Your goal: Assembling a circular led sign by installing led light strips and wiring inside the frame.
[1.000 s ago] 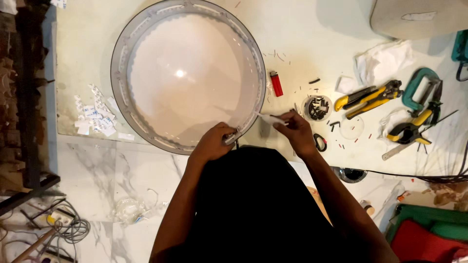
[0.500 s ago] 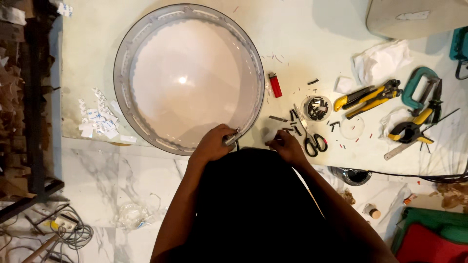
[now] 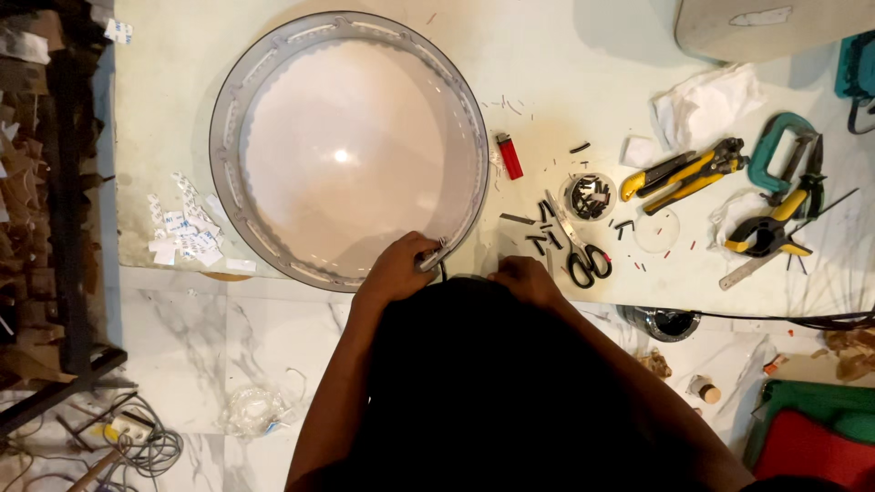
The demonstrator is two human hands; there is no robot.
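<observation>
A large round grey ring frame point(image 3: 228, 118) with a white domed panel point(image 3: 346, 155) inside lies on the pale table. My left hand point(image 3: 396, 269) pinches the ring's near rim, with a thin dark wire by the fingers. My right hand point(image 3: 527, 276) rests on the table edge just right of it, fingers curled; whether it holds anything is hidden. Black-handled scissors point(image 3: 579, 251) lie right of that hand among several short black tube pieces point(image 3: 538, 239). My dark head and torso hide the table edge below both hands.
A red lighter point(image 3: 509, 156), a small round dish of black bits point(image 3: 590, 196), yellow-handled pliers point(image 3: 679, 170), a teal clamp point(image 3: 779, 146), a white cloth point(image 3: 706, 100) and white paper scraps point(image 3: 182, 232) lie on the table. Cables lie on the marble floor point(image 3: 137, 437).
My right hand put the scissors down on the table and drew back to the table edge. My left hand stayed on the ring's rim.
</observation>
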